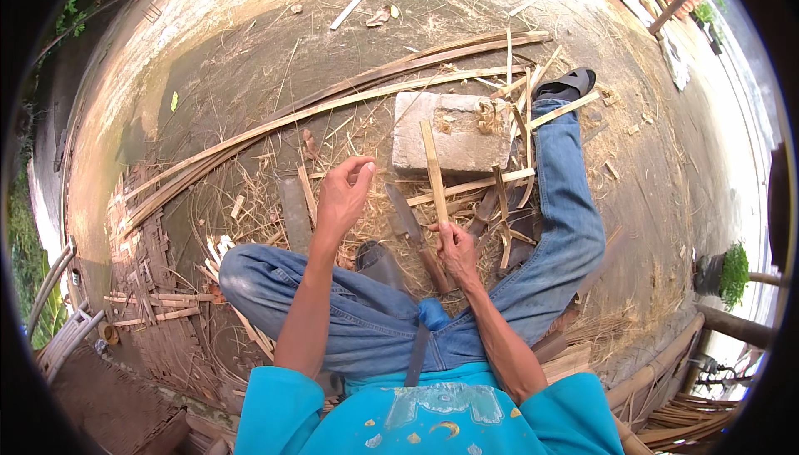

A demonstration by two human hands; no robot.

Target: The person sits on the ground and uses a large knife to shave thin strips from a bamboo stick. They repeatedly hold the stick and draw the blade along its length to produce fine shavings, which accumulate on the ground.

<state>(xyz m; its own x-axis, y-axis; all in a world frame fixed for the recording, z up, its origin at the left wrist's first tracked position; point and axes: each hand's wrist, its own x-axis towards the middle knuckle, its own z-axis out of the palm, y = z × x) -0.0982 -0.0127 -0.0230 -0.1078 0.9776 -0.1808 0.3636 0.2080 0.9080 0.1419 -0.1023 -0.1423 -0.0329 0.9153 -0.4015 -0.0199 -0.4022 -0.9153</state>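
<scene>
My right hand grips the lower end of a flat bamboo strip, which points up and slightly left, its upper part in front of a concrete block. My left hand is raised to the left of the strip, fingers loosely bent and thumb a little apart, with nothing visible in it. Between the hands, a knife with a dark blade and wooden handle lies low near my legs, blade pointing away from me. Wood shavings surround it.
Long bamboo strips stretch across the ground beyond my left hand. Several split pieces lean around my outstretched right leg and sandal. A worn woven mat is at left. Bamboo poles stand at the lower right.
</scene>
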